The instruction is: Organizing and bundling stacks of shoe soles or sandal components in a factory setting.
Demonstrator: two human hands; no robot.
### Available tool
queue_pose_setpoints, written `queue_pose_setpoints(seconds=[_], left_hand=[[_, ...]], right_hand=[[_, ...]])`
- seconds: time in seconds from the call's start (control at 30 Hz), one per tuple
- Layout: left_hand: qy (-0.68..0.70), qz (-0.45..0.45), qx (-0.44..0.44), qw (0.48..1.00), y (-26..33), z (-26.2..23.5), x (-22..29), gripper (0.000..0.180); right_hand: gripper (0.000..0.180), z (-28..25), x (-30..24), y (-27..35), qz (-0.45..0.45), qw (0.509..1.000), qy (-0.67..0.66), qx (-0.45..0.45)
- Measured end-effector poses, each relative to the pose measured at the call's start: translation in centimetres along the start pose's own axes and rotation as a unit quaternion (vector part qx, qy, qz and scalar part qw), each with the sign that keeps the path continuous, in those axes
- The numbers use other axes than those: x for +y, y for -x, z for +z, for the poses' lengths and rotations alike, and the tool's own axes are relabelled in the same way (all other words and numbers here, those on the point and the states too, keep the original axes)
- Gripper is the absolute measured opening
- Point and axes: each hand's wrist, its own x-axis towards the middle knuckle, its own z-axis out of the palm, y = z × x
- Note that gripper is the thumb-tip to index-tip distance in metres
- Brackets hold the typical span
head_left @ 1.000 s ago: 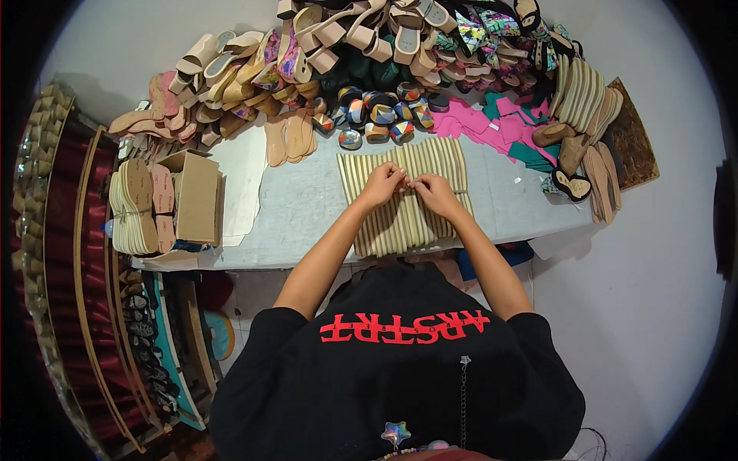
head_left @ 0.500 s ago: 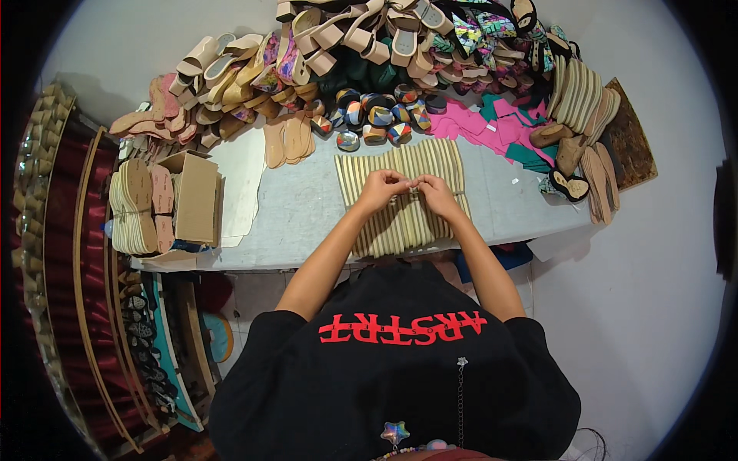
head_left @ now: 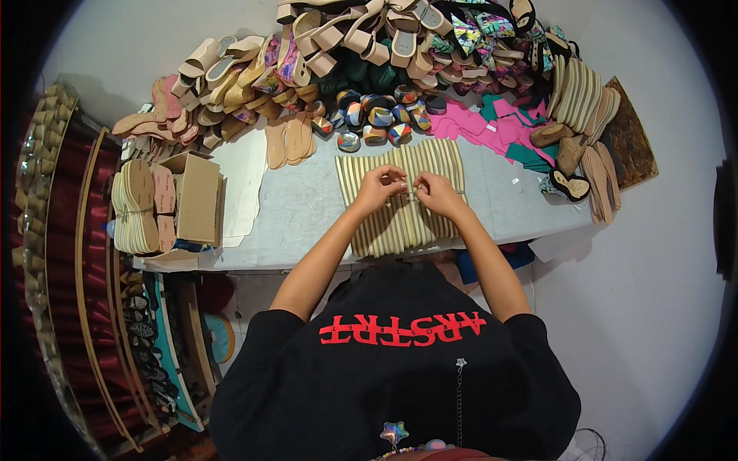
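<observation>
Through the head camera I see both hands over a bundle of striped, sole-shaped pieces (head_left: 396,230) that lies on the desk (head_left: 292,211) directly beneath them. The left hand (head_left: 378,189) and right hand (head_left: 437,194) have their fingers bent inward, fingertips near each other above the bundle's middle; I cannot tell whether either one pinches anything. Beyond the hands I make out round patterned pieces (head_left: 380,116) and, farther off, heaped sandals (head_left: 403,48). Well left of them stands a cardboard box (head_left: 201,201); pink cutouts (head_left: 478,129) lie ahead and to their right.
</observation>
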Motion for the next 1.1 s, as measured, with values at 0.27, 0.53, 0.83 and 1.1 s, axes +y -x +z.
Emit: queue_pose_setpoints(seconds=[0.27,0.53,0.83,1.1], left_hand=[[-0.479,0.235,-0.103,0.840,0.7,-1.2,2.7,0.011],[-0.482,0.285,-0.065,0.826,0.6,-0.9,2.6,0.009],[-0.029,-0.040,-0.041,0.998,0.5,0.8,0.3,0.018],[-0.137,0.030,-0.012,0.990,0.9,0.3,1.4,0.013]], right_hand=[[0.009,-0.6,0.6,-1.5,-0.111,0.966,0.223,-0.066],[0.013,-1.1,0.8,-2.9,-0.142,0.947,0.256,-0.129],[0.015,-2.0,0.6,-3.8,-0.164,0.950,0.214,-0.160],[0.013,-1.3,1.0,-2.8,-0.160,0.968,0.153,-0.120]])
